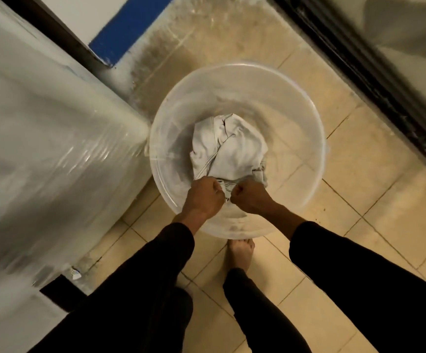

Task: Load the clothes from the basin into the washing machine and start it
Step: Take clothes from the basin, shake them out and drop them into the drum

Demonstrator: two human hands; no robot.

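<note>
Floor (375,174): beige square tiles with dark grout lines, stained and dusty grey toward the far wall; I see scattered specks near the basin's right side.

Items I count standing directly on it:
- Clear plastic basin (319,138), round, at centre, its left rim touching or just beside the washing machine.
- Washing machine (43,149), wrapped in shiny plastic film, along the left.
- One bare foot (240,253), just beside the basin's near rim.
</note>
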